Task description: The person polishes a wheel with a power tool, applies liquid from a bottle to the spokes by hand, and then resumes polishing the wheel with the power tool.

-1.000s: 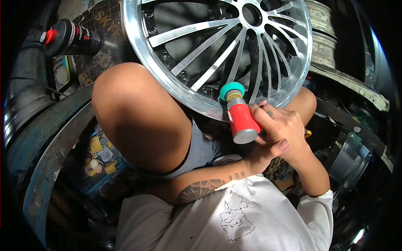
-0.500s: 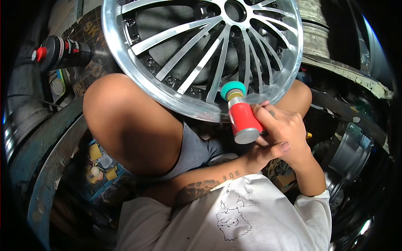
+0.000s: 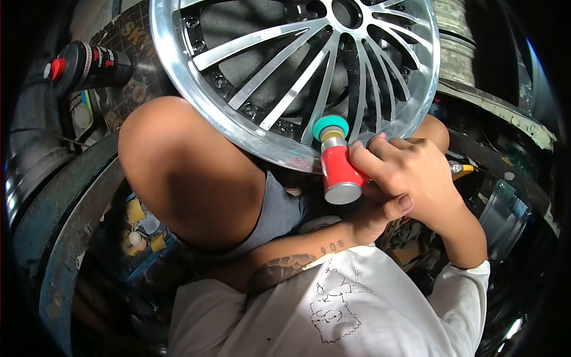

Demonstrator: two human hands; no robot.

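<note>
A small red handheld polisher [image 3: 340, 169] with a teal foam pad [image 3: 331, 126] is held in both hands. Its pad is at the lower rim of a silver alloy wheel [image 3: 205, 113], near the outer ends of the spokes. My right hand [image 3: 410, 169] grips the polisher from above, fingers bent over the side of it. Below, my left hand [image 3: 377, 221] wraps the tool from underneath, its thumb up against my right wrist and its fingers mostly hidden. The wheel leans against my knees, with dark recesses between its bright spokes.
A black bottle with a red cap [image 3: 89, 68] lies at the upper left. Left of my lap is a blue basket [image 3: 140, 265] with yellow blocks. Another wheel rim [image 3: 499, 208] stands at the right, and a yellow-tipped item [image 3: 462, 171] lies beyond my right hand.
The wheel sits slightly farther right in view. My right hand and forearm have shifted right and the polisher stands a little more upright, its pad nearly in the same spot in view.
</note>
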